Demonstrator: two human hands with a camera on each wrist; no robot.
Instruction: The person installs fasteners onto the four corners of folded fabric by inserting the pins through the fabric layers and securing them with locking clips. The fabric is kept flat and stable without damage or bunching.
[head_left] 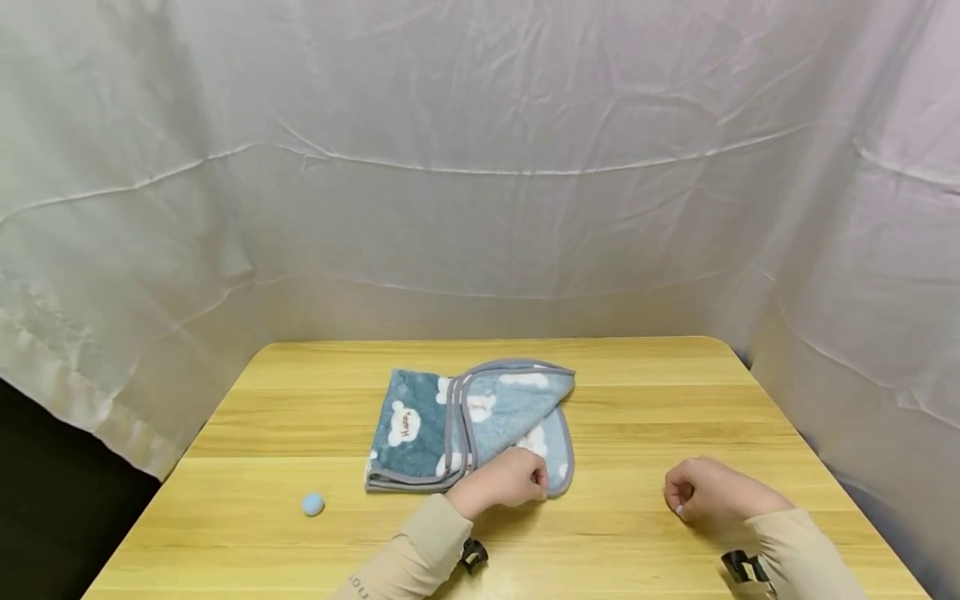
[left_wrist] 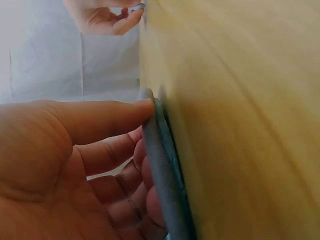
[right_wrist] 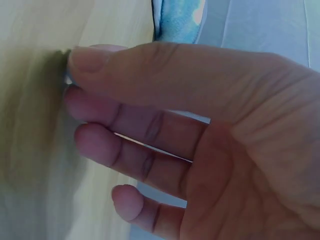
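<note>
A blue fleece blanket [head_left: 423, 433] with white bear shapes and grey binding lies folded on the table, its right part turned back in a diagonal flap. My left hand [head_left: 510, 477] is at its near right edge. In the left wrist view, thumb and fingers pinch the grey binding [left_wrist: 162, 170]. Off to the right, my right hand [head_left: 708, 490] is low over the wood, thumb against the fingertips. A small pale bluish thing [right_wrist: 68, 79] shows between those tips, mostly hidden; I cannot tell its kind.
A small light-blue ball [head_left: 312, 504] lies on the wooden table [head_left: 247, 517], left of the blanket. Pale grey cloth [head_left: 487, 233] hangs behind the table and along both sides. Black wrist straps [head_left: 742, 567] sit below the sleeves.
</note>
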